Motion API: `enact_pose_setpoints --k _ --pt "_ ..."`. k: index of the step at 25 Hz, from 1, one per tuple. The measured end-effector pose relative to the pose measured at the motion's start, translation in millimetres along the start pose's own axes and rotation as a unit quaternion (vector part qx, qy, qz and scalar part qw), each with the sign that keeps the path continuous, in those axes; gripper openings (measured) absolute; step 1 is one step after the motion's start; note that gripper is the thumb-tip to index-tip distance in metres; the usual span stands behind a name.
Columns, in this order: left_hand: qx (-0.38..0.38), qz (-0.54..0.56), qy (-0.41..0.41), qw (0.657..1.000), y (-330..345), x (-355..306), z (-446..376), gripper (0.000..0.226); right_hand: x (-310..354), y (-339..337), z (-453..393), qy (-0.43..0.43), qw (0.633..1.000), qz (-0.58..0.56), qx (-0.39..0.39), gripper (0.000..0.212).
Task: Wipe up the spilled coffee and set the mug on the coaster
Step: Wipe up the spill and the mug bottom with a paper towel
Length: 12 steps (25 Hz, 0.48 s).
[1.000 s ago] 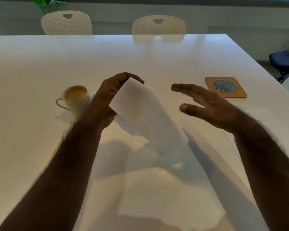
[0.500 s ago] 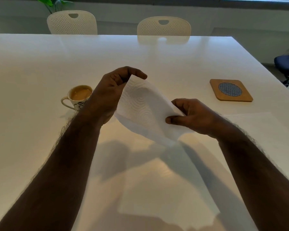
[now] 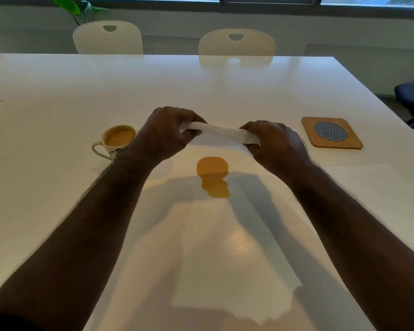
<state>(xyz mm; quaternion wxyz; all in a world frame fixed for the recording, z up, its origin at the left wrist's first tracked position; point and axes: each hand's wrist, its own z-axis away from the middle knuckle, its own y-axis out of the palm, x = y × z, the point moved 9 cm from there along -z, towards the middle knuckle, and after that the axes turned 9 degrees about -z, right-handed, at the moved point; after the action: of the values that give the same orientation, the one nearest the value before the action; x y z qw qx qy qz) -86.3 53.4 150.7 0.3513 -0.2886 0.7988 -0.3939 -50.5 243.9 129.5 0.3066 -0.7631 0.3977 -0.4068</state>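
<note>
Both hands' fingers [image 3: 189,130] pinch paper towel [image 3: 219,132].

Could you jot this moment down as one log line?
both hands: left hand, right hand grip folded paper towel | spill: unwiped | mug: full, off coaster

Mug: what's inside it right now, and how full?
The mug holds light brown coffee nearly up to the rim. Its bottom is hidden by the liquid, and the left hand covers its right side.
</note>
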Motion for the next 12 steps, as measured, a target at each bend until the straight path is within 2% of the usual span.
enact_pose_setpoints --k 3,5,9,12 --pt "-0.053 -0.043 0.023 0.997 3.0 5.3 9.2 0.025 3.5 14.9 3.2 -0.048 0.998 0.036 -0.013 0.031" --pt "-0.057 -0.063 0.031 0.996 17.1 10.7 24.4 0.029 -3.5 39.8 13.0 -0.052 0.996 0.061 0.024 0.041" --pt "0.026 -0.110 0.031 0.993 67.6 23.6 61.4 0.034 -24.6 106.6 44.2 -0.021 0.973 0.135 0.187 0.053" --pt "0.101 -0.102 -0.009 0.990 96.0 38.9 82.1 0.040 -28.3 129.5 63.4 -0.002 0.964 0.119 0.236 0.056"
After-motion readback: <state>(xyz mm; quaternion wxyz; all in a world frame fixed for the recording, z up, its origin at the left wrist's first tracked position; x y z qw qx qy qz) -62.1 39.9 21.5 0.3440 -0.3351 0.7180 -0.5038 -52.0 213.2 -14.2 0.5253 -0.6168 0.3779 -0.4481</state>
